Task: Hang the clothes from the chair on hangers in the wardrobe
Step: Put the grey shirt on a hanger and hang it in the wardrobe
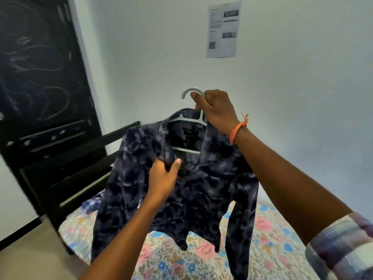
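Head view: right hand (215, 110) gripping hanger (193, 106) neck, shirt (181, 188) draped below; left hand (163, 179) pinching placket, probably buttoning. Next: carry left to wardrobe (40, 77).

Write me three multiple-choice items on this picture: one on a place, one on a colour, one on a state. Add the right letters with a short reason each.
1. Where is the printed sheet?
A. on the bed
B. on the wall
C. on the floor

2. What colour is the hanger?
A. red
B. black
C. pale grey

3. How is the shirt held?
A. folded flat on the bed
B. draped on the hanger, raised above the bed
C. lying on the floor

Key: 1 B, the printed sheet is stuck on the wall. 2 C, the hanger shows a pale grey hook. 3 B, the right hand grips the hanger while the left hand pinches the shirt above the bed.
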Tool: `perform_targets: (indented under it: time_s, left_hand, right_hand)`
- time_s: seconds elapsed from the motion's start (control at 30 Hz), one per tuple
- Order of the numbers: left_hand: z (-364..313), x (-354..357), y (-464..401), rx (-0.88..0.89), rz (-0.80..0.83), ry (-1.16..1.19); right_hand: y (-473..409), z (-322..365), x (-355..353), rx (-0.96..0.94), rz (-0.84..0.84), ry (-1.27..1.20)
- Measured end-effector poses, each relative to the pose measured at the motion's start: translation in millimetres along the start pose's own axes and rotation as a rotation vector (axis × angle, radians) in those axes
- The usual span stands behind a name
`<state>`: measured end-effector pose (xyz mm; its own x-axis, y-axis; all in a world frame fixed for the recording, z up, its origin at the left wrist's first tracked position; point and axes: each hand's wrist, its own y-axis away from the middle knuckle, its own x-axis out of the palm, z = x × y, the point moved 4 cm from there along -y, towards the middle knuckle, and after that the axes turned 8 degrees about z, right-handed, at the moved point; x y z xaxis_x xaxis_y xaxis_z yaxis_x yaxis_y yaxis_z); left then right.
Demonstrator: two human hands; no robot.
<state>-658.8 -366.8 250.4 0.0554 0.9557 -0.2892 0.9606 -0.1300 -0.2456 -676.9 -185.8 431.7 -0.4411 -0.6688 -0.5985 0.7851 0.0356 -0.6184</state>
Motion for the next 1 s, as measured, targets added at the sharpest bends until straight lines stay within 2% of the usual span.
perform_targets:
  time_s: [0.13,0.27,0.33,0.47,0.53,0.63,0.77,0.8,0.9,0.97,1.0]
  left_hand:
    - [-20.4,37.6,23.1,-0.048,0.273,0.068]
    - [-37.0,69.5,52.8,-0.124,0.302,0.285]
    - [-41.2,86.4,67.8,-0.081,0.335,0.289]
    - [-70.5,145.8,111.1,0.082,0.604,0.255]
    - [-83.6,175.3,129.4,0.138,0.685,0.219]
    - [-93.5,211.3,155.2,0.109,0.785,0.245]
    - [-120.5,245.7,201.7,0.180,0.873,0.113]
    - [-136.0,254.5,218.1,0.224,0.974,0.021]
    - [-189.8,271.5,274.7,0.404,1.403,-0.477]
    - [-233.2,269.3,308.5,0.513,1.506,-0.631]
    - [-259.4,267.6,323.3,0.614,1.477,-0.623]
  right_hand:
    - [49.9,-3.0,-42.1,0.072,-0.187,0.036]
    - [101.9,-0.6,-99.6,0.181,-0.374,0.187]
    - [117.8,2.3,-128.4,0.218,-0.452,0.184]
    - [160.2,17.4,-182.7,0.296,-0.516,0.291]
    - [189.9,22.2,-210.1,0.331,-0.537,0.351]
    - [235.8,29.8,-250.6,0.391,-0.566,0.415]
    - [309.2,48.6,-313.5,0.483,-0.666,0.440]
    - [331.3,55.5,-328.8,0.508,-0.687,0.448]
    - [394.7,82.4,-366.0,0.585,-0.726,0.482]
    - [437.3,101.3,-390.4,0.632,-0.745,0.507]
    - [458.8,111.9,-402.4,0.650,-0.768,0.520]
